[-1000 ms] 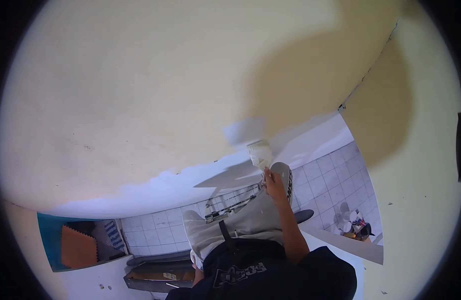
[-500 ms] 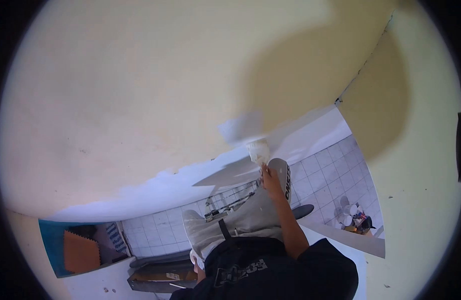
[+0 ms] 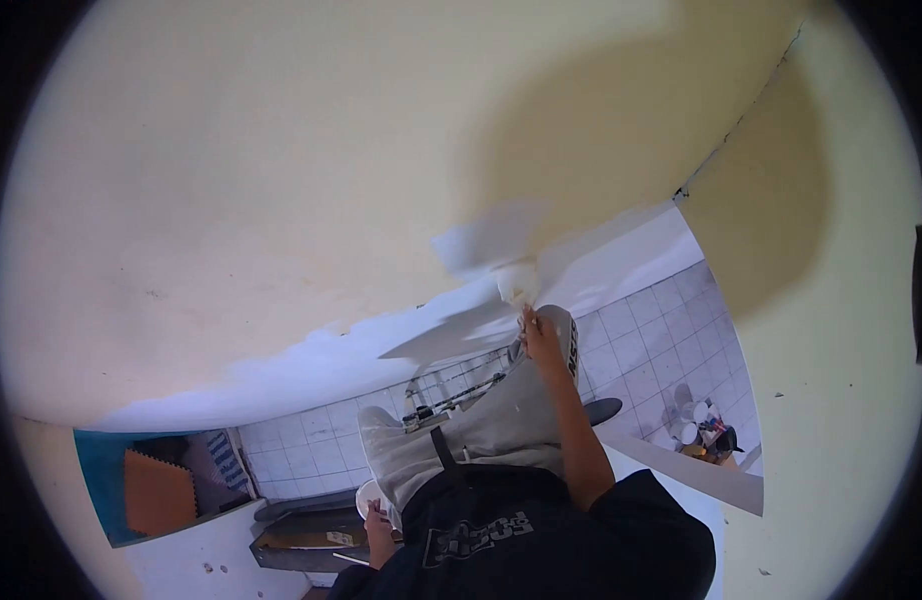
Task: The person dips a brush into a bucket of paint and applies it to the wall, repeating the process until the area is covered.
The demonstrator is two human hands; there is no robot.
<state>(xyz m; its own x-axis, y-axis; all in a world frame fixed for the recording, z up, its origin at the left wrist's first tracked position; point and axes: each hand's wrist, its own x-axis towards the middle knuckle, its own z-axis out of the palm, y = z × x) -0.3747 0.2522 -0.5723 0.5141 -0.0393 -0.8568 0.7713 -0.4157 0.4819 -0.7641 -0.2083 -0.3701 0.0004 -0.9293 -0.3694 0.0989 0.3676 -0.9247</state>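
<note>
My right hand (image 3: 541, 340) is closed around the handle of a wide, cream-coloured paintbrush (image 3: 519, 284). The brush head is at the lower part of the yellow wall (image 3: 311, 150), over a band of white paint (image 3: 311, 375); whether the bristles touch the wall is hard to tell. A fresh white patch (image 3: 489, 238) shows just above the brush. Low on the left, my left hand (image 3: 379, 522) grips a white paint container (image 3: 367, 492) at its side, partly hidden by my clothes. What is inside the container cannot be made out.
Below me a metal frame (image 3: 451, 400) stands on the tiled floor (image 3: 641, 330). Cups and tools (image 3: 709, 438) sit at the right. A dark, long box-like object (image 3: 311, 540) lies at lower left, near an orange mat (image 3: 159, 492). A crack (image 3: 741, 118) marks the wall corner.
My right hand and the brush have shifted slightly upward in view. My left hand has risen, with more of the white container showing. The white patch above the brush looks larger.
</note>
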